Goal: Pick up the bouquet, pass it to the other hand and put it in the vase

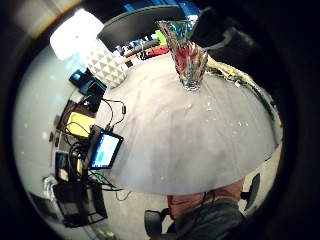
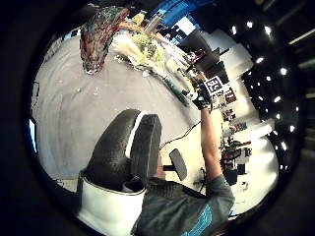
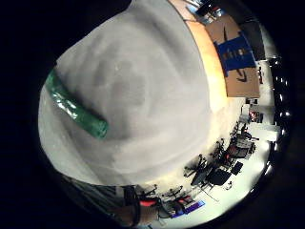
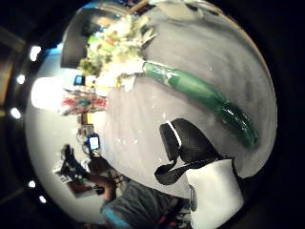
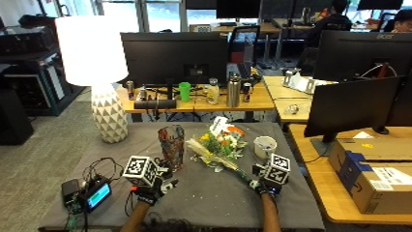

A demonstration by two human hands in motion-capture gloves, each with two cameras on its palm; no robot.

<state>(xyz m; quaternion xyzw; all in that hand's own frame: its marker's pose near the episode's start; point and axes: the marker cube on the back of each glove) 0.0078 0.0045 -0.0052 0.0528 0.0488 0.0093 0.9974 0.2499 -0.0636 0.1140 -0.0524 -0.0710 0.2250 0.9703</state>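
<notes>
Both hands hover over the near part of the grey-covered desk (image 5: 212,203), neither holding anything as far as I can tell. Left hand (image 5: 149,192) sits on the near side of the vase, fingers look loosely relaxed, nothing in them; its palm views show bare cloth and the vase standing apart from it. Right hand (image 5: 265,186) is right at the stem end of the bouquet (image 5: 219,149); the right palm views show the green wrapped stem (image 4: 200,93) lying just beside the palm on the cloth, with a gloved finger (image 4: 183,140) near it but not curled round it, so the hand reads as open, about to take hold. The bouquet lies flat on the desk, blooms pointing away from the person and ending just beside the vase (image 5: 171,147), stem running toward the right hand. The vase stands upright, empty of flowers. A white cup (image 5: 264,145) sits beyond the bouquet on the side away from the vase; a white lamp (image 5: 103,77) stands past the vase at the far corner. Progress: nothing done yet judging by the layout. Pick-up is just starting; handover to the left hand and placing in the vase remain.
</notes>
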